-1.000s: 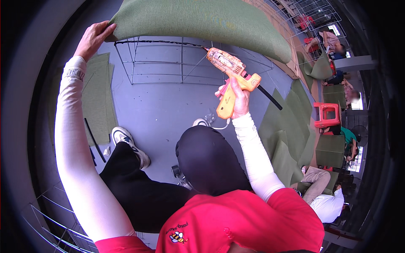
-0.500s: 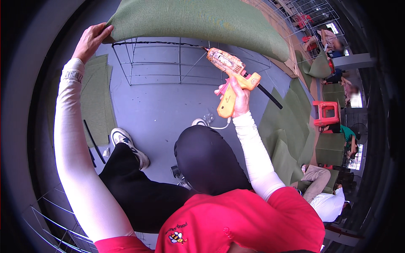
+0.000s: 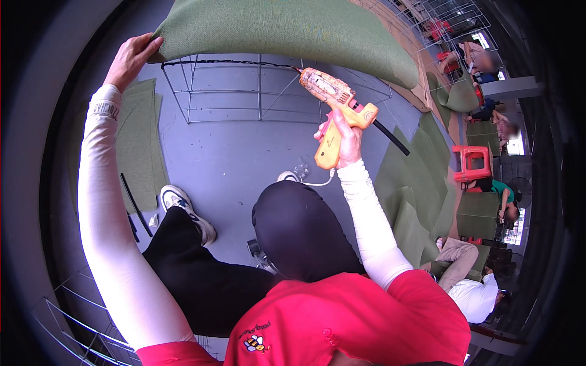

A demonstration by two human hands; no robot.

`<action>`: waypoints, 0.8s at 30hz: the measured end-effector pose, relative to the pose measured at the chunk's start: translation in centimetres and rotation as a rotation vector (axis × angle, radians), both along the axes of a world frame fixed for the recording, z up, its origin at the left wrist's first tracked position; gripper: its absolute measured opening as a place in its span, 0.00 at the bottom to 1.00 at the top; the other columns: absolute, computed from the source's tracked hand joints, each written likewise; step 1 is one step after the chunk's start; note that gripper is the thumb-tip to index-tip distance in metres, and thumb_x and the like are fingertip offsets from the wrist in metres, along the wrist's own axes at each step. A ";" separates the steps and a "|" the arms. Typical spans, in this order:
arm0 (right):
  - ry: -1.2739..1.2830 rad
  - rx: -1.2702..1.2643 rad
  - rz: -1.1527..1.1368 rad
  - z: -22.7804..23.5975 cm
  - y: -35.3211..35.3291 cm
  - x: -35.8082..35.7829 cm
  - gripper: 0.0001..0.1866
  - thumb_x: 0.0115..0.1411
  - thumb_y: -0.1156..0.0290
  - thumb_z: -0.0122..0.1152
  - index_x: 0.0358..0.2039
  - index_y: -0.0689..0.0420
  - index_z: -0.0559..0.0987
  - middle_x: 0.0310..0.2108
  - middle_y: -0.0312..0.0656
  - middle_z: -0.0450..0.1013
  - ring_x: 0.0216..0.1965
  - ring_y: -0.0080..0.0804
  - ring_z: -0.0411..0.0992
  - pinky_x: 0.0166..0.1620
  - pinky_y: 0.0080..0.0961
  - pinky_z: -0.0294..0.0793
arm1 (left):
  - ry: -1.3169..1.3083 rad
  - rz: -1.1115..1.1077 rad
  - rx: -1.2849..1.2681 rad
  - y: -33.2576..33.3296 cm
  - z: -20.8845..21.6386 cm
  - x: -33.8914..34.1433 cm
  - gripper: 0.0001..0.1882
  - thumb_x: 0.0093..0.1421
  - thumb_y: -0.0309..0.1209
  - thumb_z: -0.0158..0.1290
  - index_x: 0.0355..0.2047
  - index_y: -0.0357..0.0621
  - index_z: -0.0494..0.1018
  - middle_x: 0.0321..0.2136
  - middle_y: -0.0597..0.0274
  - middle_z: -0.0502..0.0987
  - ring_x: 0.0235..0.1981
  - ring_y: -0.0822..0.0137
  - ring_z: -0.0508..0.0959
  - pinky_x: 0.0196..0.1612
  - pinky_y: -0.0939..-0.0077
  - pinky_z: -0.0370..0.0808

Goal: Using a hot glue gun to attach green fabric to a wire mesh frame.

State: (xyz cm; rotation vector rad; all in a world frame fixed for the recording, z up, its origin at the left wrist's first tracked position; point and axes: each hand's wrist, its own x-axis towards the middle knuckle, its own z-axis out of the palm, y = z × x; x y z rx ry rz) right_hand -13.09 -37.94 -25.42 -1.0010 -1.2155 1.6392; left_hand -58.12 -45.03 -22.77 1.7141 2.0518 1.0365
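My left hand (image 3: 130,58) grips the left corner of a large green fabric panel (image 3: 287,27) and holds it up over a wire frame (image 3: 259,91). My right hand (image 3: 346,139) is closed on the handle of an orange hot glue gun (image 3: 332,110). Its nozzle points left and touches the top wire of the frame, just under the panel's edge. A dark line of glue runs along that wire toward my left hand. A black glue stick pokes out of the gun's back end.
More green fabric panels (image 3: 421,183) lie on the grey floor at the right and at the left (image 3: 137,146). A red stool (image 3: 471,163) stands further right, near other people sitting. Black sticks (image 3: 135,204) lie by my shoe. Wire grid (image 3: 73,317) at lower left.
The glue gun has shifted a little along the wire; my left hand keeps hold of the panel's corner.
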 end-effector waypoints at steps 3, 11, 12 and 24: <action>0.007 -0.006 -0.018 0.0 0.1 0.0 0.17 0.57 0.60 0.58 0.35 0.62 0.70 0.20 0.43 0.70 0.19 0.32 0.72 0.24 0.27 0.75 | 0.004 -0.005 -0.005 0.3 -0.2 -0.1 0.26 0.61 0.49 0.46 0.39 0.34 0.73 0.26 0.54 0.76 0.29 0.68 0.75 0.38 0.73 0.70; 0.013 0.009 -0.029 -0.3 0.1 0.4 0.17 0.58 0.61 0.57 0.36 0.63 0.70 0.21 0.42 0.69 0.20 0.31 0.72 0.23 0.27 0.75 | 0.002 -0.021 -0.008 0.7 0.0 0.2 0.26 0.61 0.49 0.46 0.39 0.34 0.73 0.25 0.55 0.76 0.27 0.68 0.74 0.37 0.73 0.70; 0.002 -0.018 -0.023 -0.4 0.3 0.9 0.17 0.58 0.61 0.57 0.36 0.63 0.69 0.21 0.42 0.69 0.21 0.30 0.72 0.23 0.27 0.75 | 0.009 -0.021 -0.019 1.0 0.0 0.3 0.26 0.61 0.49 0.46 0.39 0.34 0.73 0.25 0.55 0.76 0.27 0.68 0.74 0.37 0.73 0.70; 0.017 0.001 -0.054 -0.5 1.1 0.7 0.17 0.58 0.60 0.57 0.35 0.62 0.70 0.20 0.43 0.70 0.18 0.32 0.72 0.23 0.27 0.75 | 0.008 -0.009 -0.037 1.5 -0.5 0.4 0.26 0.61 0.50 0.46 0.39 0.35 0.73 0.27 0.54 0.77 0.29 0.67 0.75 0.38 0.72 0.70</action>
